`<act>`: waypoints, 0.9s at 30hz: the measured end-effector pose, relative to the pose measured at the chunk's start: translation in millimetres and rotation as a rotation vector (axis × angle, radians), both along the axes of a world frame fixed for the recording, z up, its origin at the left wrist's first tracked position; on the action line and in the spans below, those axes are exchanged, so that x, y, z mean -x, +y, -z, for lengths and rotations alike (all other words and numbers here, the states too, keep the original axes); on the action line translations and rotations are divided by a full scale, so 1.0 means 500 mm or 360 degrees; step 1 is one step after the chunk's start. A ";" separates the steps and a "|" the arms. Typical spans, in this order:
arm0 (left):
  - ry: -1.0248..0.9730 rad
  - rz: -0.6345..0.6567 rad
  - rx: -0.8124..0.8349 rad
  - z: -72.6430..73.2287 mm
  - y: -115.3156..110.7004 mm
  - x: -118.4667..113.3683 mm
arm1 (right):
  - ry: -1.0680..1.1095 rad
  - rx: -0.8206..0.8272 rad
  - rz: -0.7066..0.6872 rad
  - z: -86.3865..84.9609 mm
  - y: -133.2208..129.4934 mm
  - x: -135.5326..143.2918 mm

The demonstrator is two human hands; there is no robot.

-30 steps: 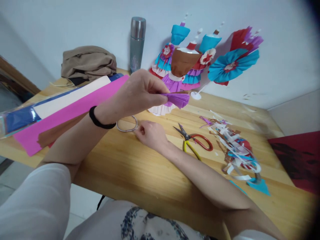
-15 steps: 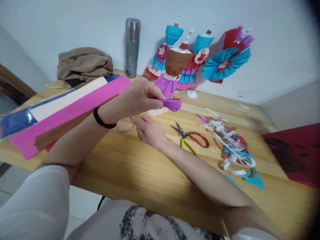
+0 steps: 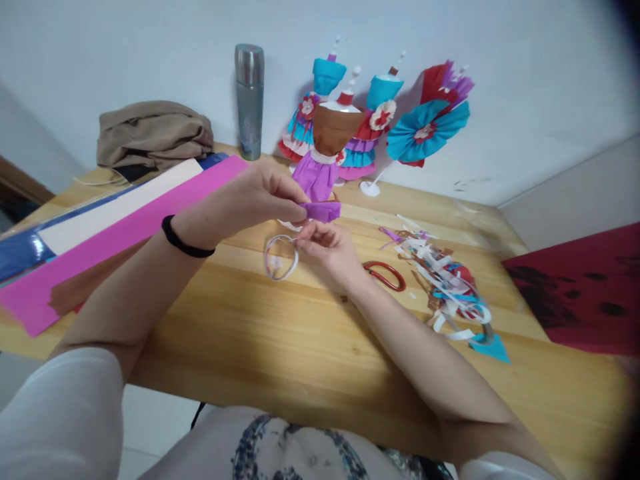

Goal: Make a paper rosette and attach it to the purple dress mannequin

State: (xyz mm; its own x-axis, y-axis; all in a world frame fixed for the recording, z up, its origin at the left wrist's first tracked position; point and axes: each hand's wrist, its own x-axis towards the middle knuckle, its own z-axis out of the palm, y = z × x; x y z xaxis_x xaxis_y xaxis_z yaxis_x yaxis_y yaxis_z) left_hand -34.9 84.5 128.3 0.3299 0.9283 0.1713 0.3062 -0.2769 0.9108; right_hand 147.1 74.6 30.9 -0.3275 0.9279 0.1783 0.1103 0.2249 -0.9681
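Observation:
Pinched in my left hand (image 3: 263, 193) is a folded strip of purple crepe paper (image 3: 323, 212), held above the table in front of the small dress forms. My right hand (image 3: 330, 250), just below it, has thumb and fingers closed on a thin white ring-shaped loop (image 3: 281, 257), which hangs to the left of the fingers. Behind the hands stands a dress form with a brown top (image 3: 337, 128) and purple skirt. The red scissor handle (image 3: 385, 275) lies right of my right wrist; the blades are hidden behind that hand.
Paper scraps (image 3: 450, 287) are heaped on the right of the wooden table (image 3: 280, 347). Crepe sheets, one pink (image 3: 125, 233), lie at the left. At the back are a brown cloth (image 3: 155, 137), a grey flask (image 3: 249, 107) and several more decorated dress forms (image 3: 327, 79).
My right hand has lifted the white loop off the table and moved right, closer under the purple paper. The view has shifted slightly. My left hand keeps hold of the paper.

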 end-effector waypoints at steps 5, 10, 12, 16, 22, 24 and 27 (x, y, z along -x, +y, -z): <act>0.0035 0.0394 0.0073 0.005 0.010 0.005 | 0.0211 0.0039 0.0308 -0.039 -0.011 -0.044; -0.0086 0.0383 0.0162 0.017 0.011 -0.008 | 0.0249 -0.0057 0.0494 -0.071 -0.018 -0.076; -0.0142 0.0309 0.0186 0.027 0.010 -0.021 | 0.0224 -0.0082 0.0520 -0.076 -0.022 -0.079; -0.0226 0.0112 0.0260 0.051 0.006 -0.050 | 0.0098 -0.0136 0.0490 -0.073 -0.031 -0.071; -0.0214 0.0085 0.0260 0.062 -0.006 -0.065 | 0.0062 -0.0111 0.0446 -0.060 -0.027 -0.063; -0.0168 -0.0010 0.0156 0.063 -0.006 -0.064 | 0.0089 -0.0105 0.0434 -0.060 -0.027 -0.062; -0.0042 -0.0140 -0.0037 0.072 -0.002 -0.064 | 0.0194 -0.0045 0.0395 -0.065 -0.035 -0.056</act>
State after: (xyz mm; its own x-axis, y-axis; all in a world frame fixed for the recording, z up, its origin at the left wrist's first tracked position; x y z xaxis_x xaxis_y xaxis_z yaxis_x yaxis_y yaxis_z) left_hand -3.1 83.6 92.3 0.2424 0.9492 0.2006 0.3064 -0.2711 0.9125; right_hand 175.0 57.1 63.5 -0.0653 0.9712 0.2291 0.0486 0.2324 -0.9714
